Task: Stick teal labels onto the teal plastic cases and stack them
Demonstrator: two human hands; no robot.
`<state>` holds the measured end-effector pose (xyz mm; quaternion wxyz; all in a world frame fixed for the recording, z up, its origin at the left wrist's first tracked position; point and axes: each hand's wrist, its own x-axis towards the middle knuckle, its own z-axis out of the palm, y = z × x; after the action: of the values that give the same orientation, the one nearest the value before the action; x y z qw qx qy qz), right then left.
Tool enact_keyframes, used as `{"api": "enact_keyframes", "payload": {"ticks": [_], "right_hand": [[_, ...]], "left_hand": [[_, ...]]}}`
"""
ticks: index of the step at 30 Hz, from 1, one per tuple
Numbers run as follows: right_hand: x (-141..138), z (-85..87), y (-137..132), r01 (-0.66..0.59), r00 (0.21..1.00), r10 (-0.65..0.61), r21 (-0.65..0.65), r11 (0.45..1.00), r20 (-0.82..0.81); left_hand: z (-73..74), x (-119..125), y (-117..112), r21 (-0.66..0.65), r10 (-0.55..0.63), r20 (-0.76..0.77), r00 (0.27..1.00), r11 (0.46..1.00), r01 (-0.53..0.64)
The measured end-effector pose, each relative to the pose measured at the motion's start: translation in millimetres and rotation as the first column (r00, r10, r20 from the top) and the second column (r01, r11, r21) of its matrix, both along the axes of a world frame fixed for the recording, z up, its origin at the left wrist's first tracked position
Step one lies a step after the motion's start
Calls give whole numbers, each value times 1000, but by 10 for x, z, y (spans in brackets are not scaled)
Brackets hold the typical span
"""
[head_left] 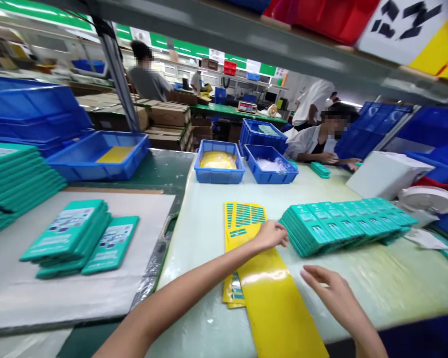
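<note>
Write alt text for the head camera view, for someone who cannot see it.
A person's left hand reaches to the near end of a fanned row of teal packs on a pale table, over yellow label sheets; the right hand hovers open beside a long yellow strip.

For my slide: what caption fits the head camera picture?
Left hand beside fanned green packs; right hand hovers over yellow sheet.

Brightness: bright and even, lit by ceiling lamps far behind the yellow sheet (283, 318).
Glare: a white sheen across the sheet's middle and on the glossy table (395, 283) to its right.
Shadows: faint and soft.
Distortion: the shelf (246, 35) above the sheet bows.
Focus: the far background is soft.
</note>
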<state>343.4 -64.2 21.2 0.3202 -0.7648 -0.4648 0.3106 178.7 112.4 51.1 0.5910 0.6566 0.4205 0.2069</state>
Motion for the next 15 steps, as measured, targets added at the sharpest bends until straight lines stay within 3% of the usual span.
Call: {"api": "enact_keyframes", "payload": {"ticks": [4,6,8,10,12,13,15], "right_hand": [[-429,-376,13,-7,969,13,-26,1000,247],[-507,-407,9,-26,973,39,-60,998,229],[-469,-344,7,-88,992,92,-54,995,85],[-363,-249,26,-134,980,128,-28,991,-153],[-265,-193,104,-107,923,89,-27,994,-374],[-238,-194,177,-73,905,50,-38,997,-422],[-252,-243,395,-28,935,7,-52,998,-355]], "left_hand": [[22,-1076,-133,297,193,-201,960,946,-128],[9,-1510,-253,381,280,-302,911,912,-153],[-47,-1766,-446,422,323,-404,856,896,-138],[-141,-1806,-704,440,336,-492,803,892,-103],[-256,-1664,-979,466,367,-562,741,881,-82],[-316,-1551,-1102,479,383,-590,711,875,-74],[-437,-1305,-1280,505,385,-643,661,863,-12]]}}
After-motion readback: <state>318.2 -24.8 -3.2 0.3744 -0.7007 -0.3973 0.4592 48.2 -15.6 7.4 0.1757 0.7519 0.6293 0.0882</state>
